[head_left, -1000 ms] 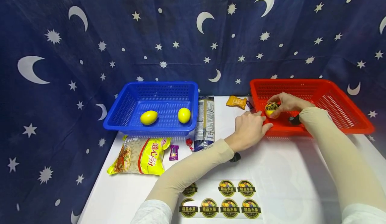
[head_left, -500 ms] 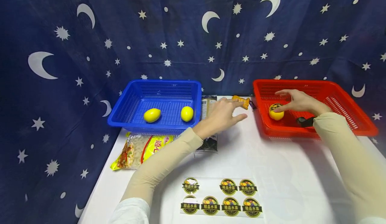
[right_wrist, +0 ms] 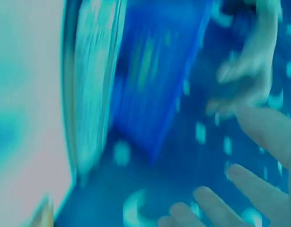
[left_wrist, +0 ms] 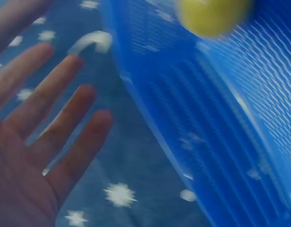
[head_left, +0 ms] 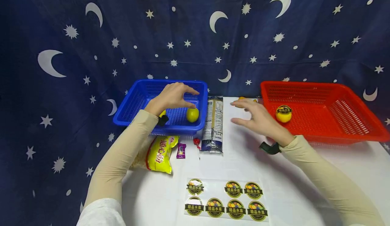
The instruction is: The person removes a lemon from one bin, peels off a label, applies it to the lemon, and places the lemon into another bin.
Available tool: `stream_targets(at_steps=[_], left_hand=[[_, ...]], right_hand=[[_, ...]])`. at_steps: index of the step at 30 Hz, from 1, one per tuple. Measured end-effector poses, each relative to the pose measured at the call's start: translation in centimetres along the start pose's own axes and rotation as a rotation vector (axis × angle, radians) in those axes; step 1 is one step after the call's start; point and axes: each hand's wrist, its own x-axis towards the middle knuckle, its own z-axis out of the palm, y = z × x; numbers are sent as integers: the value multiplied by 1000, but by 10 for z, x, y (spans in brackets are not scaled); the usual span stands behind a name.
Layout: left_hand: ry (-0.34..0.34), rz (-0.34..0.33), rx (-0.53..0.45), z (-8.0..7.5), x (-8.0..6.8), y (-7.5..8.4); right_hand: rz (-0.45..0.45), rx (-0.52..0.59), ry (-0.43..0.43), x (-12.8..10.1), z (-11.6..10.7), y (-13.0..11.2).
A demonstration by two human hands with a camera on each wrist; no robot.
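Observation:
My left hand hovers over the blue basket, fingers spread and holding nothing. Under it lie two lemons: one lemon shows by the fingertips, the other mostly hidden behind the wrist. In the left wrist view, the spread fingers are beside the basket wall, with a lemon at the top. My right hand is over the white table between the baskets, fingers extended and nothing in them. A lemon bearing a round black-and-gold fruit sticker sits in the left part of the red basket.
A sheet of round stickers lies at the front. Between the baskets is a long printed packet. A red lollipop, a purple-wrapped candy and a yellow food bag lie before the blue basket. An orange packet is mostly hidden behind my right hand.
My right hand has let go of the stickered lemon and moved left out of the red basket. My left hand has gone from the red basket's edge to above the blue basket.

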Motion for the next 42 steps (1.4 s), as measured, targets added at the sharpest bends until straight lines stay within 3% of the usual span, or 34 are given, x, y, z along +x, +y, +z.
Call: stream_targets(at_steps=[4,8,12,16,26,32,36,42], left_hand=[[-160,-74,-19,12,12,-25],[-309,-152,-45,27,21,-37],[-375,-152,8,43,29,-37],[-381,-123,111,54,36,-29],[-366,-134,149,56,41,-23],[-298,-142,146,50,36,-24],[-205,-102,137,29,26,-18],[41,-6,128,-6,-2,8]], right_hand=[[-103,55,-50,5,48,-26],[-165,51,-102,7,80,-41],[-182,40,-82,6,92,-45],[-186,34,-62,5,94,-45],[-168,36,-70,2,92,-43],[-155,54,-72,-1,93,-41],[-127,101,-57,-7,89,-38],[-56,155,-13,-29,76,-27]])
